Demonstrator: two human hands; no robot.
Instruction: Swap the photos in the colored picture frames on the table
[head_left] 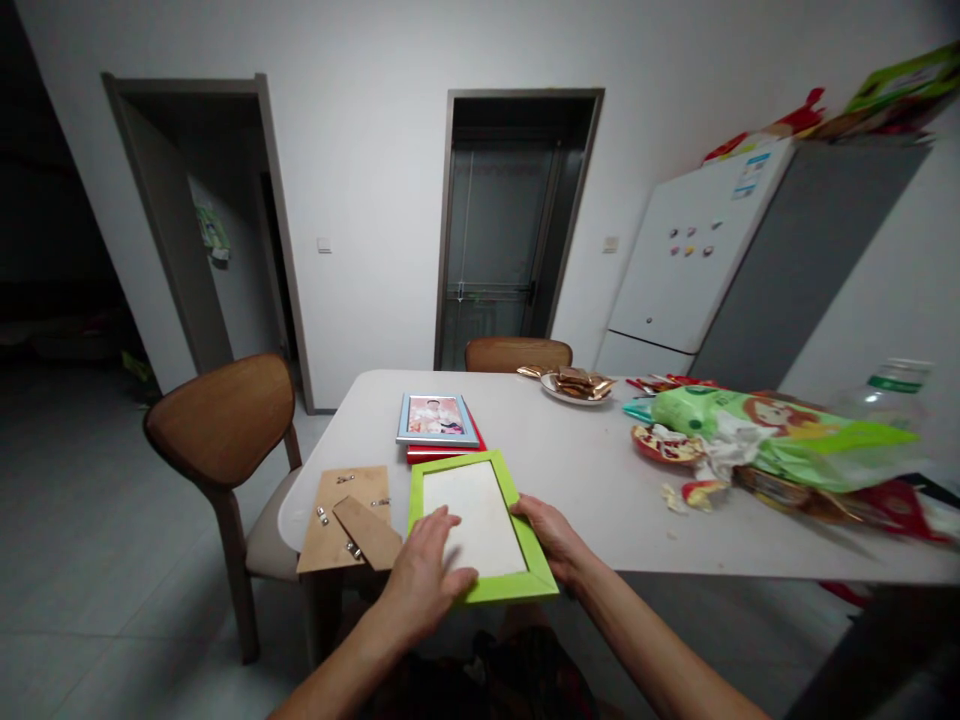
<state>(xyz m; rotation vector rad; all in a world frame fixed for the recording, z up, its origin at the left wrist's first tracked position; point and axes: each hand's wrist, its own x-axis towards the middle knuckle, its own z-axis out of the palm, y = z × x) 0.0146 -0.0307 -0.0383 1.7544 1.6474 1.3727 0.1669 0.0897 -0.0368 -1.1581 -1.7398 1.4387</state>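
Observation:
A lime-green picture frame (pixel 536 563) is tilted up at the table's near edge, with a blank white panel (pixel 480 515) inside its border. My right hand (pixel 551 535) grips the frame's right side, thumb on the front and fingers behind. Across the lower left of the panel lies my left hand (pixel 431 565), its fingers spread and holding nothing. Left of it, a brown backing board (pixel 337 500) with metal clips and a fold-out stand (pixel 367 532) rests on the table. Just beyond, a light-blue framed photo (pixel 437 418) sits on a red frame (pixel 446 453).
On the right of the white table (pixel 585 500) are a plate of wrapped snacks (pixel 577 384), a pomegranate piece (pixel 664 445), peel scraps (pixel 703 493), a green tissue pack (pixel 780 430) and a clear bottle (pixel 892 395). Brown chairs (pixel 225 420) stand at the left and far sides.

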